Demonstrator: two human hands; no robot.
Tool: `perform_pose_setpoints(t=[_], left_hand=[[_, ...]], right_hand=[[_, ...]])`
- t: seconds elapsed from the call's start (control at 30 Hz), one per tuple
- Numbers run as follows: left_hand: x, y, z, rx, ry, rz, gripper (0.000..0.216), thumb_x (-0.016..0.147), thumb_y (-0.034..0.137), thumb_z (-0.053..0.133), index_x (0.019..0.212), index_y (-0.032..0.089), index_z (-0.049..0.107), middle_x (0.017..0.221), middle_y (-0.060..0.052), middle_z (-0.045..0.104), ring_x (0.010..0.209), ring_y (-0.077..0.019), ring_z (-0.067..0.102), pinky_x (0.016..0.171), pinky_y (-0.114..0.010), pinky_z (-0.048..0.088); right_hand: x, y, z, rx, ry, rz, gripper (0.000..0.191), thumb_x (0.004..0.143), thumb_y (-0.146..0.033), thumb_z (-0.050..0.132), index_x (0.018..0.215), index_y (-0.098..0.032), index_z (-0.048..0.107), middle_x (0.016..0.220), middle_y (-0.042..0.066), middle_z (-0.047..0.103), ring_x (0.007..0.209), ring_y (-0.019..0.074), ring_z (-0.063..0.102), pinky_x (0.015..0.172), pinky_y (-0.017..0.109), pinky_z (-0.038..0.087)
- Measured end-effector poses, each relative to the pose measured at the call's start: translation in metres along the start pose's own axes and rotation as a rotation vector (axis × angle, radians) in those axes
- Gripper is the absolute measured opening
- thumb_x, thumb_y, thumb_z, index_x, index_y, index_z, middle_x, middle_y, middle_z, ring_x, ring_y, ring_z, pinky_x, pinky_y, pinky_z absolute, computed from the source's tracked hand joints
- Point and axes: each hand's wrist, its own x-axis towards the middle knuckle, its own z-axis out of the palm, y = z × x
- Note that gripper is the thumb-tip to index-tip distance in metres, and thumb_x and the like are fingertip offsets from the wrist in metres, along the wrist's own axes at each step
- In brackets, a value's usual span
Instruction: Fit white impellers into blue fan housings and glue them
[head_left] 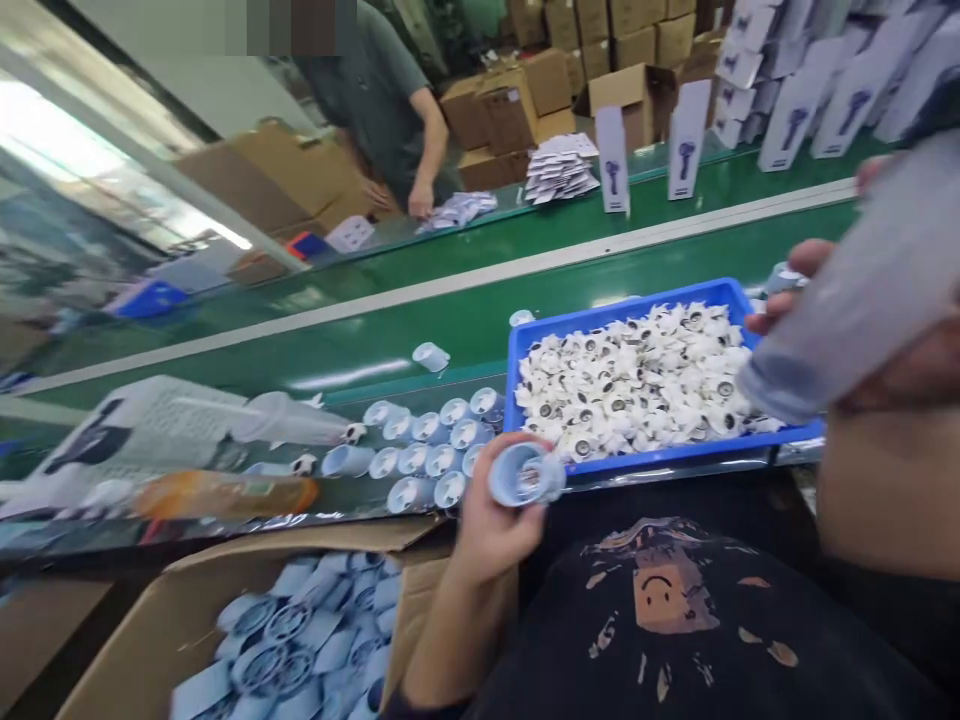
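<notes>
My left hand [484, 525] is closed around a light blue plastic cup-shaped housing [510, 476], its open end facing me and small parts showing inside. At the right edge, my right hand [904, 370] grips a long frosted cylinder [877, 270] with a bluish lower end, tilted and blurred by motion. Under that cylinder lies a blue tray [514, 385] full of small white parts [637, 380] with dark round centres. Rows of similar blue housings [441, 460] stand just left of my left hand.
A cardboard box [127, 640] of blue housings [300, 640] sits below the bench. An orange bottle [225, 494] and a clear cup [289, 418] lie at left. Across the green conveyor [360, 310], a person [375, 110] handles flat white pieces; printed boxes [686, 140] stand there.
</notes>
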Motion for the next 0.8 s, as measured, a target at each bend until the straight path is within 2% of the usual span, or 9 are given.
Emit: perform_pose_setpoints(t=[0.03, 0.1, 0.13, 0.17, 0.2, 0.27, 0.5, 0.67, 0.8], left_hand=[[0.015, 0.004, 0.029, 0.003, -0.13, 0.049, 0.057, 0.072, 0.042, 0.073, 0.12, 0.019, 0.052, 0.105, -0.011, 0.069, 0.094, -0.0257, 0.068, 0.085, -0.039, 0.055], [0.04, 0.012, 0.073, 0.054, -0.323, 0.116, 0.063, 0.069, 0.046, 0.078, 0.121, 0.02, 0.053, 0.106, -0.011, 0.069, 0.093, -0.0248, 0.068, 0.087, -0.04, 0.054], [0.049, 0.017, 0.089, 0.08, -0.378, 0.154, 0.064, 0.068, 0.049, 0.079, 0.12, 0.02, 0.055, 0.107, -0.01, 0.069, 0.094, -0.0251, 0.067, 0.088, -0.041, 0.054], [0.057, 0.022, 0.1, 0.097, -0.41, 0.199, 0.062, 0.068, 0.05, 0.079, 0.118, 0.021, 0.057, 0.105, -0.009, 0.07, 0.093, -0.0251, 0.067, 0.087, -0.041, 0.054], [0.063, 0.027, 0.109, 0.101, -0.424, 0.247, 0.058, 0.07, 0.05, 0.078, 0.115, 0.021, 0.059, 0.103, -0.008, 0.071, 0.092, -0.0246, 0.067, 0.086, -0.04, 0.054], [0.069, 0.035, 0.121, 0.079, -0.407, 0.333, 0.047, 0.072, 0.047, 0.075, 0.108, 0.019, 0.062, 0.095, -0.007, 0.07, 0.085, -0.0226, 0.066, 0.079, -0.036, 0.055], [0.069, 0.048, 0.137, 0.029, -0.297, 0.41, 0.027, 0.076, 0.043, 0.068, 0.082, 0.018, 0.059, 0.074, -0.002, 0.062, 0.067, -0.0166, 0.058, 0.06, -0.029, 0.048], [0.07, 0.049, 0.137, 0.034, -0.278, 0.433, 0.026, 0.076, 0.042, 0.068, 0.081, 0.018, 0.057, 0.074, -0.002, 0.061, 0.067, -0.0161, 0.058, 0.061, -0.029, 0.047], [0.069, 0.049, 0.136, 0.029, -0.274, 0.438, 0.025, 0.077, 0.041, 0.067, 0.082, 0.019, 0.057, 0.075, -0.002, 0.061, 0.068, -0.0161, 0.058, 0.062, -0.029, 0.048]], right_hand=[[0.005, -0.002, 0.003, 0.095, -0.014, -0.063, 0.06, 0.087, -0.03, 0.004, 0.092, 0.0, 0.055, 0.124, 0.006, 0.058, 0.097, 0.0188, 0.063, 0.08, 0.032, 0.052], [0.011, -0.003, 0.013, 0.373, -0.012, -0.227, 0.057, 0.082, -0.04, 0.011, 0.092, -0.006, 0.056, 0.105, -0.002, 0.065, 0.083, 0.0131, 0.065, 0.071, 0.026, 0.052], [0.012, -0.003, 0.019, 0.499, 0.007, -0.28, 0.05, 0.082, -0.053, 0.032, 0.096, -0.013, 0.059, 0.092, -0.006, 0.067, 0.074, 0.0123, 0.066, 0.067, 0.024, 0.054], [0.012, -0.003, 0.024, 0.599, 0.024, -0.3, 0.046, 0.071, -0.057, 0.063, 0.099, -0.02, 0.061, 0.08, -0.007, 0.066, 0.066, 0.0135, 0.065, 0.06, 0.024, 0.056], [0.01, -0.004, 0.028, 0.659, 0.041, -0.292, 0.056, 0.058, -0.057, 0.08, 0.1, -0.025, 0.062, 0.074, -0.006, 0.065, 0.061, 0.016, 0.064, 0.054, 0.027, 0.057], [0.005, -0.005, 0.033, 0.653, 0.067, -0.231, 0.066, 0.048, -0.057, 0.089, 0.102, -0.029, 0.063, 0.075, -0.004, 0.065, 0.06, 0.0191, 0.063, 0.051, 0.032, 0.058], [-0.008, -0.013, 0.025, 0.415, 0.03, -0.216, 0.059, 0.067, -0.079, 0.069, 0.099, -0.03, 0.06, 0.079, -0.003, 0.061, 0.066, 0.0176, 0.063, 0.061, 0.036, 0.057], [-0.007, -0.015, 0.017, 0.233, -0.084, -0.217, 0.069, 0.063, -0.087, 0.062, 0.076, -0.021, 0.053, 0.085, -0.003, 0.061, 0.073, 0.0157, 0.064, 0.07, 0.034, 0.059], [-0.011, -0.012, 0.02, 0.235, -0.056, -0.225, 0.067, 0.077, -0.087, 0.043, 0.081, -0.023, 0.058, 0.091, -0.005, 0.062, 0.084, 0.0156, 0.068, 0.076, 0.032, 0.058]])
